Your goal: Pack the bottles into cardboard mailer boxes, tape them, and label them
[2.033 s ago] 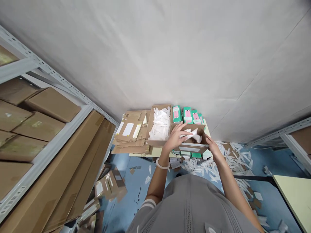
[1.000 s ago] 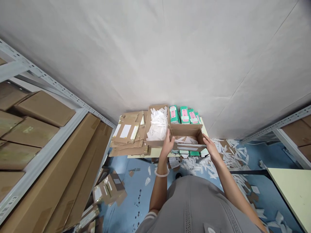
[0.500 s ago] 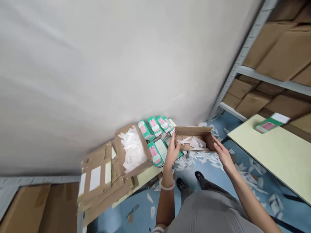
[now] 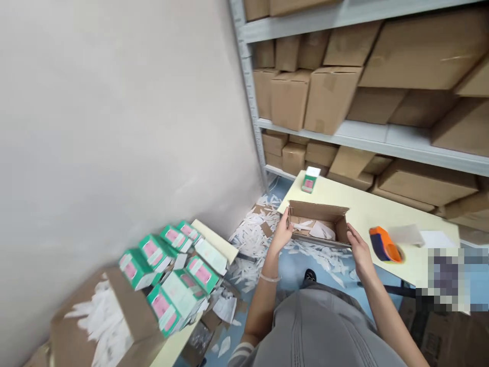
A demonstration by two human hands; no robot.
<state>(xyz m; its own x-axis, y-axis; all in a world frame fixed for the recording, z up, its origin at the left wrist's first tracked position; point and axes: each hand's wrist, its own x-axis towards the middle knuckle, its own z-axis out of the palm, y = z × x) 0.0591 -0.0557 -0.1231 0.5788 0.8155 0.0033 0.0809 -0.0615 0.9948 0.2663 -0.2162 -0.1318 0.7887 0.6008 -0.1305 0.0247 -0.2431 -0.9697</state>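
An open cardboard box [image 4: 319, 210] is carried between my two hands, in front of my body and above the floor. A few white paper scraps [image 4: 321, 230] lie inside it. My left hand [image 4: 281, 233] grips its left end, and my right hand [image 4: 359, 247] grips its right end. Past the box, on the pale yellow table [image 4: 351, 196], stands a green and pink carton [image 4: 309, 180] with a white flap up. An orange and dark blue ring-shaped object [image 4: 385, 245] sits on that table, right of my right hand.
At lower left, several green and pink cartons [image 4: 153, 252] stand beside a cardboard box [image 4: 133, 311] full of white strips [image 4: 107, 321]. Paper scraps [image 4: 252, 229] litter the blue floor. Metal shelving [image 4: 367, 145] loaded with cardboard boxes rises behind the table. A blurred-out patch covers the right edge.
My view has turned right, bringing more of the shelving and yellow table into sight. The box, still in both hands, has swung round with me and now appears in front of that table.
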